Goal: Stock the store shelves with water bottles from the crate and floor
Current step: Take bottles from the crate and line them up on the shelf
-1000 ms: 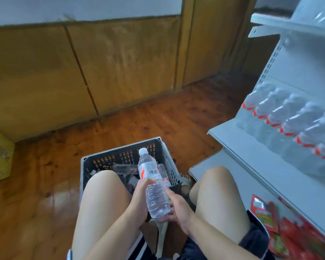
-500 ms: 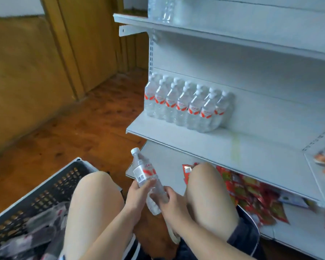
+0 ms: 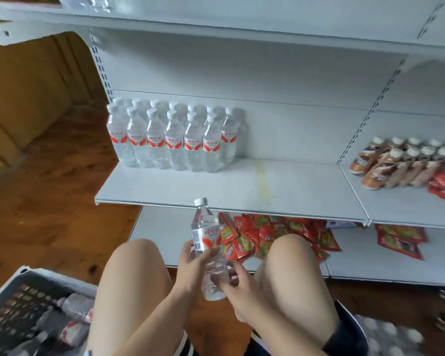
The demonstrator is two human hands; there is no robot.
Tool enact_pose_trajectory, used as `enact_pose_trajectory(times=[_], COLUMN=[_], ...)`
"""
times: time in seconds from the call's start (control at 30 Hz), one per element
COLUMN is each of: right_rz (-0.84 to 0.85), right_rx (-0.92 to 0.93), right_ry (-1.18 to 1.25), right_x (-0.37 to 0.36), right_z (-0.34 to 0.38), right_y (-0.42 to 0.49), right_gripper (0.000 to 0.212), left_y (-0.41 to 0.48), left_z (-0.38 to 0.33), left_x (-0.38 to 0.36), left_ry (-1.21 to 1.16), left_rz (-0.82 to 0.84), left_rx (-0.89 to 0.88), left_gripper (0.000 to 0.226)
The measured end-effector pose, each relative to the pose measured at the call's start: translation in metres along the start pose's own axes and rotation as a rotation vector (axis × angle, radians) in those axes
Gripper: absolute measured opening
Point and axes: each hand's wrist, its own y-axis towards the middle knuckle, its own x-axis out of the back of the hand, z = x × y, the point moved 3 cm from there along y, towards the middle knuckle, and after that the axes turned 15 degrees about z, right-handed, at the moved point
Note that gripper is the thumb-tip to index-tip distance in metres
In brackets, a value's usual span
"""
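Facing the shelving, the water bottle (image 3: 207,233) is held upright, cap up, between the knees and just below the front edge of the middle shelf (image 3: 293,191). The left hand (image 3: 190,268) is wrapped round the bottle body at the lower edge of the label. The fingers of the right hand (image 3: 238,286) are curled against the lower body near the base. This 2-handed hold is judged to steady the bottle for a lift onto the shelf.

The stocked bottles (image 3: 175,142) stand in 2 rows at the rear left corner of the middle shelf, labels facing forward. Bare surface is available to the right of that block and along the front edge, so the held bottle is probably to be set beside the block.

The crate (image 3: 13,301), on the floor at the lower left, holds further bottles (image 3: 72,308). Red snack packets (image 3: 280,235) lie on the bottom shelf just behind the held bottle and should be cleared during the lift.
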Motion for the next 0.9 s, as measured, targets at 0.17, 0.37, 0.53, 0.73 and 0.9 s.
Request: enact_pose_trajectory(times=[0.17, 0.37, 0.53, 0.73, 0.9], right_rz=[-0.029, 0.05, -0.032, -0.169, -0.206], right_rx=[0.03, 0.058, 0.12, 0.173, 0.173], right_ry=[0.002, 0.03, -0.047, -0.185, -0.261], right_x=[0.018, 0.054, 0.092, 0.135, 0.158], right_z=[-0.012, 0.019, 0.049, 0.077, 0.092], right_y=[0.005, 0.042, 0.088, 0.162, 0.221], right_gripper=[0.064, 0.058, 0.065, 0.064, 0.063], left_y=[0.014, 0.059, 0.106, 0.16, 0.194], left_z=[-0.012, -0.046, -0.088, -0.106, -0.076], left_x=[-0.023, -0.021, -0.023, -0.01, 0.052], left_ry=[0.114, 0.343, 0.653, 0.922, 1.009], left_rz=[0.222, 0.405, 0.416, 0.248, 0.117], left_rx=[-0.002, -0.061, -0.179, -0.38, -0.184], left_gripper=[0.05, 0.049, 0.052, 0.065, 0.06])
